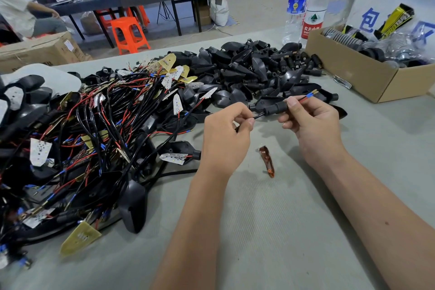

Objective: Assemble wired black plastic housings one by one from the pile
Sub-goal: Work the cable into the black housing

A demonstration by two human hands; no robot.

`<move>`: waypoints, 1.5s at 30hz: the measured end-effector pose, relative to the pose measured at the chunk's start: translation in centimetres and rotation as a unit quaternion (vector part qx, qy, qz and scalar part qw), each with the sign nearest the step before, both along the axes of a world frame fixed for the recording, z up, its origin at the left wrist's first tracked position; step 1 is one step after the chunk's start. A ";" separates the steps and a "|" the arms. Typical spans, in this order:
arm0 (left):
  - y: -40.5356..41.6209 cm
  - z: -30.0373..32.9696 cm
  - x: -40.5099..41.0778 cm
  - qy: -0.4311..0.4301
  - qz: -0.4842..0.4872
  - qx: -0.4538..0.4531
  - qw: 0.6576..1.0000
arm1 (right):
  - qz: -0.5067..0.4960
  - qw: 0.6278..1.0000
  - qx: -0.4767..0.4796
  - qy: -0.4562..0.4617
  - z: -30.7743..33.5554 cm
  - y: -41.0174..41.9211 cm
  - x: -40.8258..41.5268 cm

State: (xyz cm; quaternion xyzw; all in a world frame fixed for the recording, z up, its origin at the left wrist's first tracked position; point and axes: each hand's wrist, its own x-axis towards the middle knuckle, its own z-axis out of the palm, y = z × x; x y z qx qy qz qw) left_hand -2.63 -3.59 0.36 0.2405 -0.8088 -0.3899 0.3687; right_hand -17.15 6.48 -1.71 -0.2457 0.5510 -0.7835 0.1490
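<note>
Right hand [313, 122]: fingers curled round the stem of a black housing [270, 107] at frame centre, with a red and blue-sleeved wire end [308, 96] poking out past the fingertips.
Left hand [226, 134]: thumb and forefinger pinching the black cable [259, 116] where it leaves the housing stem; the hand is just left of the right one.
Below the hands: a small amber lens piece [267, 160] lies alone on the grey table [270, 219], between the two forearms.
Left of the hands: a tangle of wired parts [94, 129], red and black leads, white and yellow circuit boards, crowding up to the left wrist.
Behind the hands: a pile of bare black housings [247, 70], reaching across the upper middle.
Cardboard box [360, 77]: upper right, open-topped, holding ribbed grey parts and bagged metal pieces; a yellow-and-black packet stands in it.
Water bottles [306, 7]: two or three, upright, just left of the box.
Far upper left: an orange stool [129, 35] and a dark table with seated people.
</note>
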 end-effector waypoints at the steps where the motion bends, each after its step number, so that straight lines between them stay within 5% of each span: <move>1: 0.0 0.0 0.0 -0.012 0.000 -0.034 0.999 | 0.002 1.000 0.000 -0.008 0.0 0.0 0.0; 6: -0.4 -0.1 0.2 -0.062 0.021 -0.142 0.988 | 0.024 0.998 0.007 -0.053 -0.3 -0.1 -0.2; 9: -0.5 -0.3 0.3 -0.071 0.032 -0.163 0.984 | 0.016 1.000 0.022 -0.003 -0.3 -0.1 -0.2; 18: -0.7 -0.3 0.4 -0.039 0.021 0.042 0.998 | 0.075 0.996 0.007 0.054 -0.1 0.3 -0.5; 27: 0.4 0.0 0.5 -0.119 0.069 -0.184 0.973 | 0.009 0.996 0.084 0.038 -1.2 -0.1 -0.6; 38: 0.6 -1.3 -0.5 -0.062 0.026 -0.043 0.997 | 0.059 0.998 0.018 0.010 -0.6 0.0 -0.1; 45: 0.6 -1.4 -0.7 -0.072 0.018 -0.045 0.996 | 0.049 0.999 0.020 -0.001 -0.7 0.0 -0.1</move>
